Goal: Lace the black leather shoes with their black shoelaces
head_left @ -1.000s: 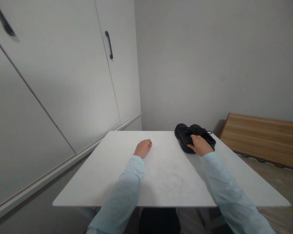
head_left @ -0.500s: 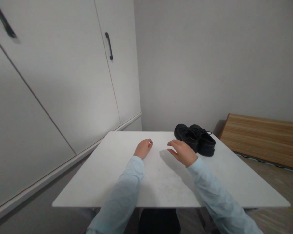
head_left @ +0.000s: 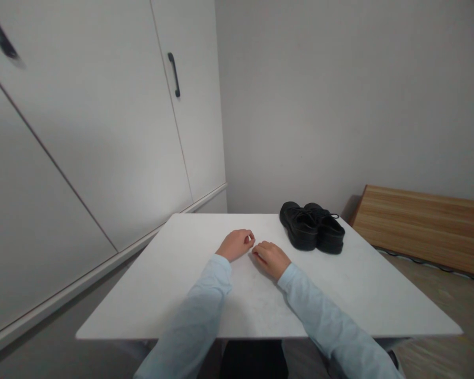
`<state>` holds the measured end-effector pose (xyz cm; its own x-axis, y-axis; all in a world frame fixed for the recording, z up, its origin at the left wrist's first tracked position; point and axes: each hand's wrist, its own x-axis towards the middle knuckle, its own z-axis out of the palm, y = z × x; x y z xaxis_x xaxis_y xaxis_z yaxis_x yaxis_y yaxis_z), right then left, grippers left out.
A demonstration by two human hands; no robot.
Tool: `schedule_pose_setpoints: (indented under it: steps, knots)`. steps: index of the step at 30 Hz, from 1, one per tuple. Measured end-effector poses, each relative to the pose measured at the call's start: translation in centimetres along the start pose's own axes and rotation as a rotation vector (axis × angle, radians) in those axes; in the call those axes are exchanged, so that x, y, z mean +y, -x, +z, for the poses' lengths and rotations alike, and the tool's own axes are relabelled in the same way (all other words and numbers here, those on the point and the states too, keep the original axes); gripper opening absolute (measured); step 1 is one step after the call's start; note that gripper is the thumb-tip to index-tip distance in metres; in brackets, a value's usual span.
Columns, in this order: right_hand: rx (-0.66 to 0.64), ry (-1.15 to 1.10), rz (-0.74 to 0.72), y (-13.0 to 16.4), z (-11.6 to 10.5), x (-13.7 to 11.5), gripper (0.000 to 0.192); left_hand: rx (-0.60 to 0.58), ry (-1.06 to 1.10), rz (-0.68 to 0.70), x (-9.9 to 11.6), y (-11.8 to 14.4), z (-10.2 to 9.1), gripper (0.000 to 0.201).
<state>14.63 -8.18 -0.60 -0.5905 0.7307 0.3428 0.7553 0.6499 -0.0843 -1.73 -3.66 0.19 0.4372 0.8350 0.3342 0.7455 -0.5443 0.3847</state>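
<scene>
A pair of black lace-up shoes [head_left: 312, 231] stands side by side at the far right of a white table [head_left: 174, 295]. My left hand [head_left: 236, 244] rests on the table near its middle, fingers curled, holding nothing. My right hand [head_left: 271, 258] lies just beside it, also curled and empty, its fingertips almost touching the left hand. The shoes are a short way to the right of my right hand and apart from it. Both arms wear light blue sleeves.
White cupboard doors with a black handle [head_left: 174, 74] fill the left side. A plain grey wall stands behind the table. A wooden board [head_left: 426, 223] leans low at the right, over a wood-look floor.
My right hand let go of the shoes and moved left across the table until it rested beside my left hand. The shoes stay at the far right.
</scene>
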Motion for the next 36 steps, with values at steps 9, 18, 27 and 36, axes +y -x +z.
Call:
schedule_pose_setpoints:
  steps: [9, 18, 27, 36]
  knots:
    - [0.12, -0.092, 0.033, -0.1, 0.2, 0.7, 0.013, -0.054, -0.014, -0.022, 0.5, 0.1, -0.2, 0.018]
    - [0.294, -0.028, 0.098, 0.4, -2.4, 2.5, 0.012, -0.026, -0.014, 0.004, 0.3, 0.2, 0.0, 0.019]
    - [0.517, 0.189, 0.339, 2.1, -4.7, 5.8, 0.018, -0.032, -0.027, -0.027, 0.2, 0.2, 0.0, 0.021]
    - [0.615, 0.318, 0.514, 3.3, -5.1, 7.8, 0.028, -0.011, -0.045, 0.018, -0.1, 0.1, 0.2, 0.021]
